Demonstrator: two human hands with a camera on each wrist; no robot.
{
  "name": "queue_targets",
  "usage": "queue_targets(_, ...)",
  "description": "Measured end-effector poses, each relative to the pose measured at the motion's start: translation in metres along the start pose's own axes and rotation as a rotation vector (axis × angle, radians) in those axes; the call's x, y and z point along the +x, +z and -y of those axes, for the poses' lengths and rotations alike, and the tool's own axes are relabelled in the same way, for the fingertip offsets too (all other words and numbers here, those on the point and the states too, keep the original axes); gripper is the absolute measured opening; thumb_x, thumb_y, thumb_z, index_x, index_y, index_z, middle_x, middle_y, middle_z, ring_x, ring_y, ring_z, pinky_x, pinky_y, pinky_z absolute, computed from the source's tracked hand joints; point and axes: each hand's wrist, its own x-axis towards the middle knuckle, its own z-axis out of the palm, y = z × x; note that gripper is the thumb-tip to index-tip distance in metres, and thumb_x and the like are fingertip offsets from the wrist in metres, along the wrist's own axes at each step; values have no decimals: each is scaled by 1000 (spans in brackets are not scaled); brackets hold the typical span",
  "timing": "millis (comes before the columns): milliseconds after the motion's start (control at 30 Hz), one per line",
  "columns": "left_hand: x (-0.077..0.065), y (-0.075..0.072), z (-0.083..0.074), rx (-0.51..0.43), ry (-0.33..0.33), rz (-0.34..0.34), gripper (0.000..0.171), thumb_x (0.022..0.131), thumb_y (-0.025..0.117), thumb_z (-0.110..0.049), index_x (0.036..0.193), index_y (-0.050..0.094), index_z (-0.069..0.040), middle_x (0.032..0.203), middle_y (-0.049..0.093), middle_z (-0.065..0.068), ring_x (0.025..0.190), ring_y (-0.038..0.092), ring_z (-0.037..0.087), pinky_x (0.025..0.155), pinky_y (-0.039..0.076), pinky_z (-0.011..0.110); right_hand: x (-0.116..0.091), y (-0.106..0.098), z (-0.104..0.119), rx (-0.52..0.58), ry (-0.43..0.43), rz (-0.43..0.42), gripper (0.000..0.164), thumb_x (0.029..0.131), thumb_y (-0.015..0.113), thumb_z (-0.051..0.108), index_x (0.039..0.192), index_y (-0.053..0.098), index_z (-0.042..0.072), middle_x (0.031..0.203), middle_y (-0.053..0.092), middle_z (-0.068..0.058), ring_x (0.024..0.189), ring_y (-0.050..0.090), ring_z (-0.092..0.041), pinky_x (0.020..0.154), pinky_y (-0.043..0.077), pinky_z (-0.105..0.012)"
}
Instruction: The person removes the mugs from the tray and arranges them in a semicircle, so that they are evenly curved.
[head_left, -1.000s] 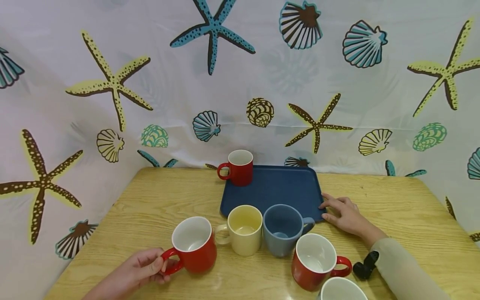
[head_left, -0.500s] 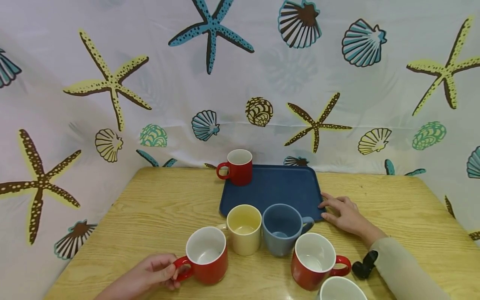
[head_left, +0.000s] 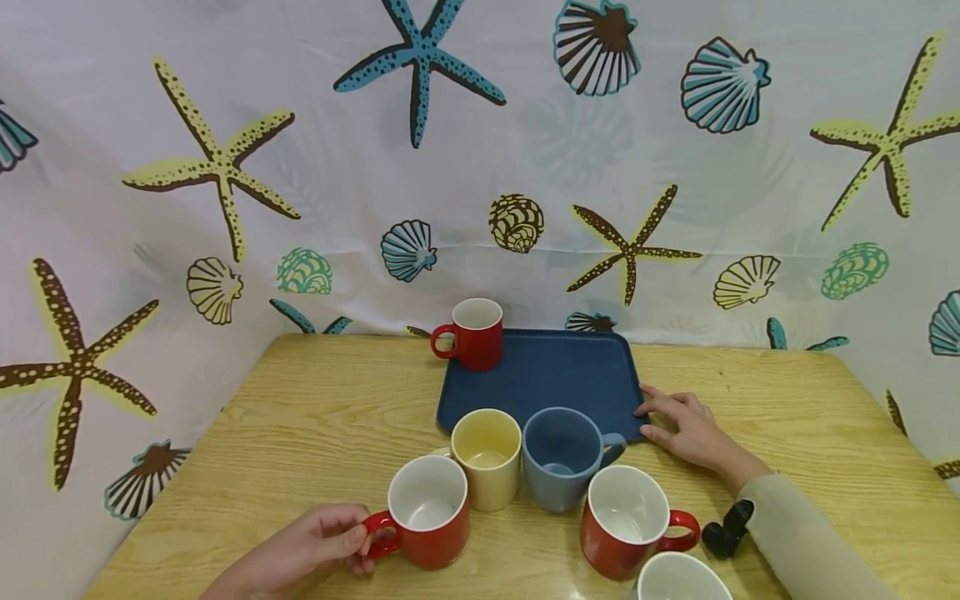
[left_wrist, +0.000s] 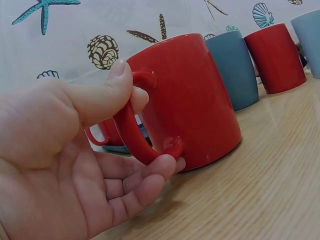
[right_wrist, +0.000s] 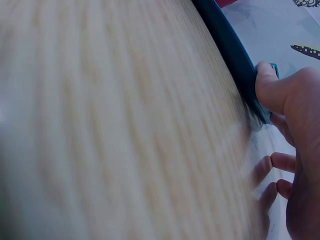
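Observation:
My left hand (head_left: 330,542) grips the handle of a red mug (head_left: 431,521) with a white inside, thumb on top and fingers curled beneath. The mug stands upright, close over the table, and overlaps the front of a yellow mug (head_left: 487,471), hiding most of its handle. Beside the yellow mug is a blue mug (head_left: 562,467), handle to the right. My right hand (head_left: 693,433) holds the front right corner of a dark blue tray (head_left: 570,367), thumb against the rim in the right wrist view (right_wrist: 272,92). Another red mug (head_left: 480,337) stands on the tray's back left corner.
A third red mug (head_left: 622,521) stands at the front right, its handle pointing right. In front of it, a pale mug (head_left: 682,579) is cut off by the frame edge. A printed cloth (head_left: 465,192) hangs behind the wooden table (head_left: 322,400).
My left hand has moved the red mug right and a little toward me, up to the yellow mug. The right hand stays at the tray corner.

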Motion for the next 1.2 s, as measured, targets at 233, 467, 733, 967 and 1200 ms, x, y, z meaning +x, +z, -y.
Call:
queue_targets(233, 3, -3, 1, 7, 6, 5, 26, 101, 36, -11, 104, 57, 3, 94, 61, 8, 89, 60, 20, 84, 48, 31, 0, -1, 0, 2, -6, -1, 27, 90, 61, 31, 114, 63, 19, 147, 32, -13, 119, 31, -38, 94, 20, -61)
queue_targets(467, 3, -6, 1, 30, -3, -7, 24, 101, 37, -12, 99, 59, -1, 93, 63, 9, 87, 59, 20, 83, 48, 30, 0, 0, 1, 9, -8, 4, 27, 90, 61, 31, 114, 63, 19, 147, 33, -13, 119, 30, -38, 94, 20, -61)
queue_targets(733, 4, -9, -3, 55, -32, -42, 23, 101, 39, -15, 96, 59, -5, 98, 62, 11, 91, 60, 22, 83, 48, 31, -2, -2, 3, 9, -12, 2, 26, 90, 61, 30, 114, 63, 18, 147, 32, -14, 119, 30, -38, 94, 20, -61)
queue_targets(967, 6, -6, -4, 73, -78, -112, 27, 101, 39, -20, 109, 58, -2, 104, 60, 14, 94, 59, 25, 82, 49, 32, -3, -4, 5, 6, -15, 6, 26, 90, 61, 29, 113, 63, 17, 147, 32, -15, 119, 30, -39, 94, 20, -61)
queue_targets(1200, 7, -8, -7, 108, -126, -177, 33, 101, 40, -25, 119, 54, -1, 113, 57, 14, 97, 55, 26, 82, 49, 33, -2, -2, 3, 7, -42, -9, 25, 90, 61, 29, 112, 63, 17, 146, 34, -14, 118, 32, -40, 93, 20, -61)
